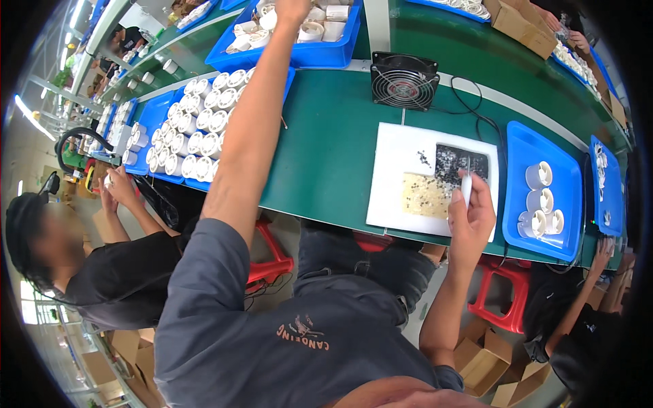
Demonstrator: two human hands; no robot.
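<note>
My left hand (292, 9) reaches far forward over a blue bin (282, 60) heaped with white plastic cylinders (311, 31). The picture's upper edge cuts off its fingers, so their grip is hidden. In my right hand (474, 216) is a slim white-handled tool (466, 186) with a thin metal tip, its exact kind unclear. The tip points at a black patch (445, 153) strewn with tiny dark pieces, set in a white foam board (389, 153). Next to it, a yellowish patch (416, 197) carries more small pieces.
Left on the green table (326, 143) stand rows of white round parts (197, 122) in blue trays. A black fan (405, 81) sits behind the foam board, its cable running right. A blue tray (524, 153) with several white cylinders lies at right. Co-workers sit at both sides.
</note>
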